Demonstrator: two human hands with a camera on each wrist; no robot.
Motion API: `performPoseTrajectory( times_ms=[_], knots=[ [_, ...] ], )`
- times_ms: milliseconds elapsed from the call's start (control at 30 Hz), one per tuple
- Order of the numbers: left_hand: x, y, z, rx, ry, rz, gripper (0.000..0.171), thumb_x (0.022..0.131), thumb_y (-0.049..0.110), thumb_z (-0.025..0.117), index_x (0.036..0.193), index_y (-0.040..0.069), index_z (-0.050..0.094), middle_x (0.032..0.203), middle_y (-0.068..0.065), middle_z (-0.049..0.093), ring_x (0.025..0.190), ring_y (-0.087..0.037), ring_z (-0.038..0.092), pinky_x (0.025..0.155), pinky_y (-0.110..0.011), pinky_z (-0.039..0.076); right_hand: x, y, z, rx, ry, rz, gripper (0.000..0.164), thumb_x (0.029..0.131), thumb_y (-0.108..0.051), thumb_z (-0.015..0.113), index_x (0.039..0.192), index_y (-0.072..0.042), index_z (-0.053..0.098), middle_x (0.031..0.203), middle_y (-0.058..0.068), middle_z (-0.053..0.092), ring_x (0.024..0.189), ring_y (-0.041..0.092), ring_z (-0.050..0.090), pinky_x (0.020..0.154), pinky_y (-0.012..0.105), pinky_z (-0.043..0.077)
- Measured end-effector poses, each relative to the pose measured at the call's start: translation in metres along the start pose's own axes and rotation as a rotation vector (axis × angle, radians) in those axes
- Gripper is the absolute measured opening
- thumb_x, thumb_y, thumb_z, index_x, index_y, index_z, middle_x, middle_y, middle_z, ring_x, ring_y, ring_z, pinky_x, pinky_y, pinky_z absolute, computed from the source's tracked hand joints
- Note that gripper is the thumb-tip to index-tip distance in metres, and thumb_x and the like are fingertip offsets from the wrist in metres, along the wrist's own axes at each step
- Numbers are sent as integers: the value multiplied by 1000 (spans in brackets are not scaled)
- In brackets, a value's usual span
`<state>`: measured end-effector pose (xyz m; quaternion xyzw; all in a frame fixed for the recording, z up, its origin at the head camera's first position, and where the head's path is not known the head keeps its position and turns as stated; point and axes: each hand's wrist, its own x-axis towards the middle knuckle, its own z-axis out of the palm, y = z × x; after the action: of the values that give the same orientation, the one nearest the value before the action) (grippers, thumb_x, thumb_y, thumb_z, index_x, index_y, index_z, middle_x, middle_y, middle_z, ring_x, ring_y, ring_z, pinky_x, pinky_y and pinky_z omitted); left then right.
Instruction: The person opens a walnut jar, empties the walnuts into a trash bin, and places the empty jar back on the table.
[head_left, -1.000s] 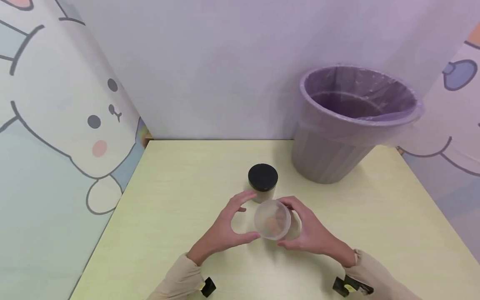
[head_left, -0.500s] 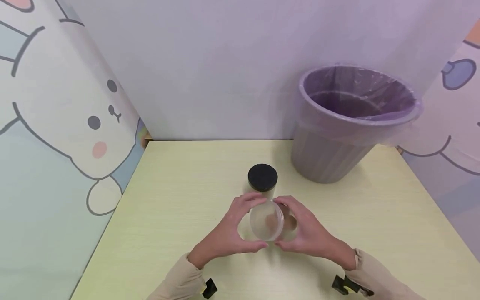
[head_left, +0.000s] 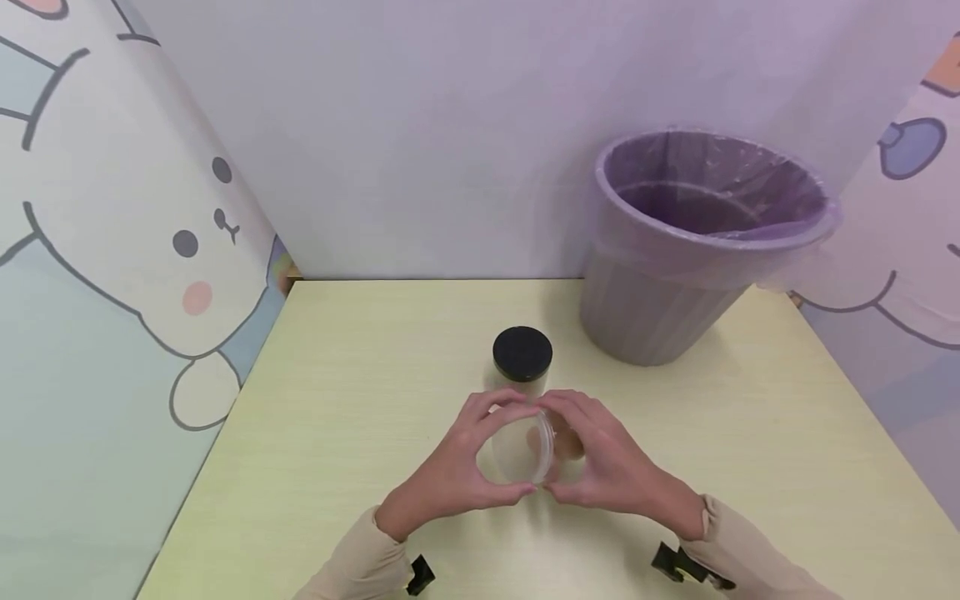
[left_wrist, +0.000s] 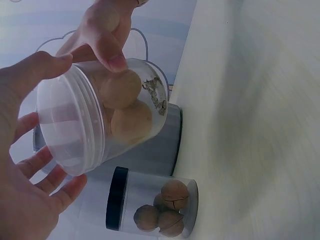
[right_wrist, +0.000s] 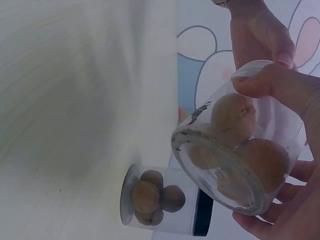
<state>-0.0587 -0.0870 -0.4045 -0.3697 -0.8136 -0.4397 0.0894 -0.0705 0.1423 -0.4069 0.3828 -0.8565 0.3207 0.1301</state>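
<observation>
One clear jar [right_wrist: 237,139] of brown balls [left_wrist: 132,122], its lid [left_wrist: 67,125] gripped by curled fingers of the left hand [head_left: 459,460], its body by those of the right hand [head_left: 618,462], is held tilted above the table [head_left: 375,367], near a black-lidded jar [head_left: 522,354].

Pale wall [head_left: 390,150]; light yellow table [head_left: 360,358]

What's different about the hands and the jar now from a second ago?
The left hand closed in and now grips the see-through lid on the held jar. That jar tipped so its lid faces further left. The right hand kept holding it. The black-topped jar and the bin stayed put.
</observation>
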Motion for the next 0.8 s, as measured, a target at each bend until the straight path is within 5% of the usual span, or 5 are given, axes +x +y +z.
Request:
performPoseTrajectory(
  times_ms=[300, 633, 800],
  knots=[
    [-2, -4, 3, 7, 80, 49, 74, 64, 32, 84, 132, 22, 55, 132, -2, 46, 115, -15, 43, 88, -35, 45, 2, 0, 1, 26, -2, 3, 88, 51, -28, 85, 130, -13, 50, 126, -1, 52, 108, 16, 51, 84, 40, 47],
    [-3, -3, 6, -15, 120, -58, 68, 67, 34, 83, 128, 24, 56, 128, 3, 47, 113, -15, 47, 80, -33, 49, 1, 1, 8, -30, 77, -13, 87, 47, -28, 86, 126, -9, 54, 121, 4, 55, 102, 21, 54, 80, 41, 48],
    [-3, -1, 8, -39, 131, -184, 67, 71, 47, 79, 129, 28, 51, 123, 8, 49, 106, -13, 50, 72, -31, 50, 2, 0, 11, -87, 106, -14, 86, 47, -30, 86, 124, -7, 55, 120, 8, 55, 104, 24, 54, 82, 44, 46]
  ],
)
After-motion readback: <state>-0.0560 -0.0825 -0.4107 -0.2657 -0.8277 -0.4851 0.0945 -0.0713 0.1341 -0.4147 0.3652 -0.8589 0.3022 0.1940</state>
